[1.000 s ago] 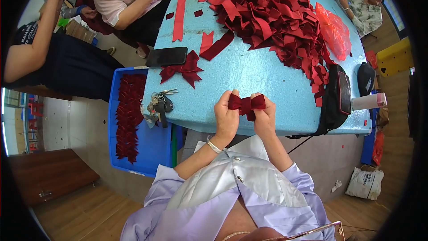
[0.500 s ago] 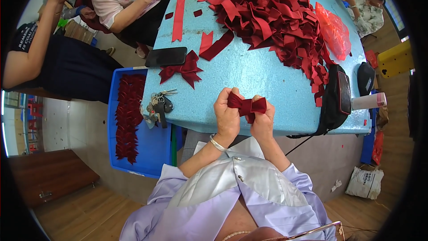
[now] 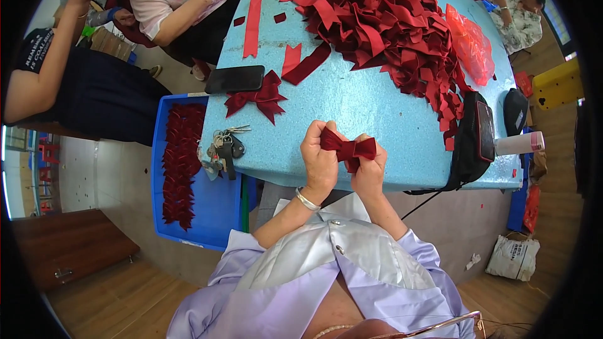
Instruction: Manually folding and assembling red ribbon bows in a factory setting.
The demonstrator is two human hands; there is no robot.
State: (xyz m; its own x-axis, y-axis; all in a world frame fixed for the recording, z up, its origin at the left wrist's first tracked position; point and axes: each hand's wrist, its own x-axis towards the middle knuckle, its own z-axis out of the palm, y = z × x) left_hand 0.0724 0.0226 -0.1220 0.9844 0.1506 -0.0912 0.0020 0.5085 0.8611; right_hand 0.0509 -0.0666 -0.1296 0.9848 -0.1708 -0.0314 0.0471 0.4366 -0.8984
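A dark red velvet bow (image 3: 348,147) is stretched between my two hands, just over the table's near edge. My left hand (image 3: 320,160) is closed on its left loop, and my right hand (image 3: 369,169) pinches the right loop from below. The bow's centre band faces up; its tails are mostly hidden by my fingers. Left of my hands, another red bow (image 3: 267,97) lies flat, partly under a black phone (image 3: 235,80). A large heap of red ribbon pieces (image 3: 383,25) covers the far middle of the light blue table (image 3: 352,97).
A blue bin (image 3: 213,213) with rows of red bows (image 3: 182,169) stands left of the table. Keys (image 3: 224,150) hang at the corner. To the right are a black bag (image 3: 474,141), a pale bottle (image 3: 520,143) and a red plastic bag (image 3: 470,47). Other people work at far left and far right.
My hands keep nearly the same place and grip on the bow. At the far right, a person's hands have lifted slightly.
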